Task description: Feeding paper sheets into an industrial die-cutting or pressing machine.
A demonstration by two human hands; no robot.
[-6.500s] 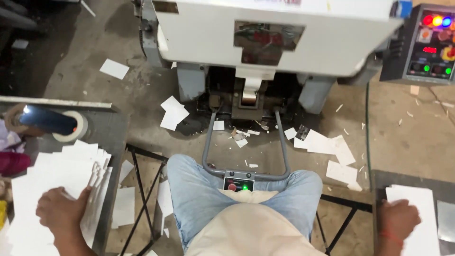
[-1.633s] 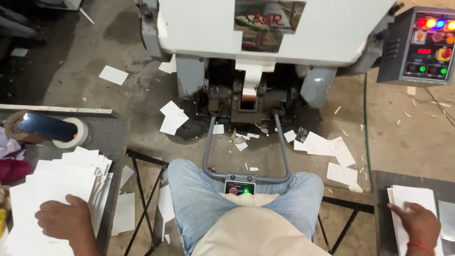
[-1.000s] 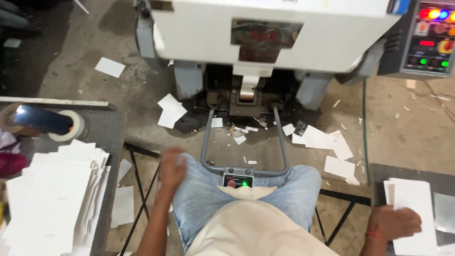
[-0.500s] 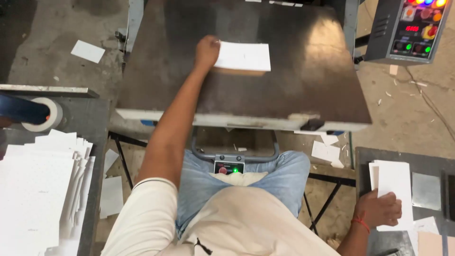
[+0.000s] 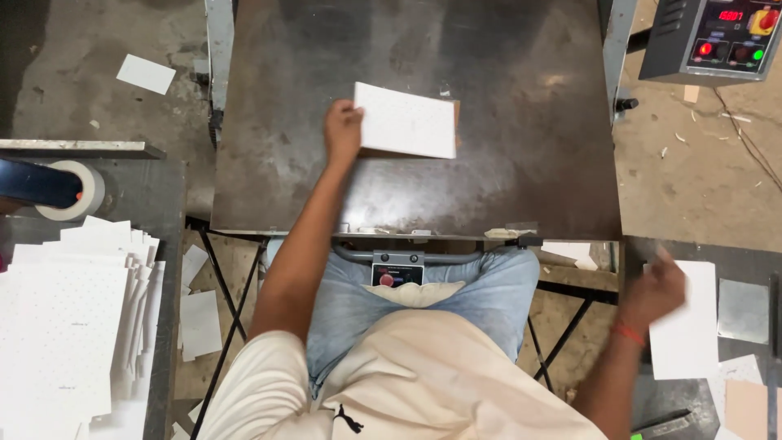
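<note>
Head view, left hand (image 5: 342, 130) gripping white card (image 5: 407, 121) edge on metal plate (image 5: 521, 163), right hand (image 5: 652, 289) blurred, grip unclear.

We count two hands at work: the left hand (image 5: 342, 130) on one white sheet (image 5: 407, 121) lying on the single dark metal plate (image 5: 489, 163), the right hand (image 5: 652, 289) blurred over one white sheet (image 5: 688, 342) on the right worktop (image 5: 733, 269). To the near left we see one fanned stack of white sheets (image 5: 69, 326), its number too large to tell, and one roll of tape (image 5: 77, 189). Far right stands one control box (image 5: 717, 37) showing three round lights. One loose sheet (image 5: 147, 73) lies on the far-left floor, and one small button panel (image 5: 397, 273) sits at the knees.
</note>
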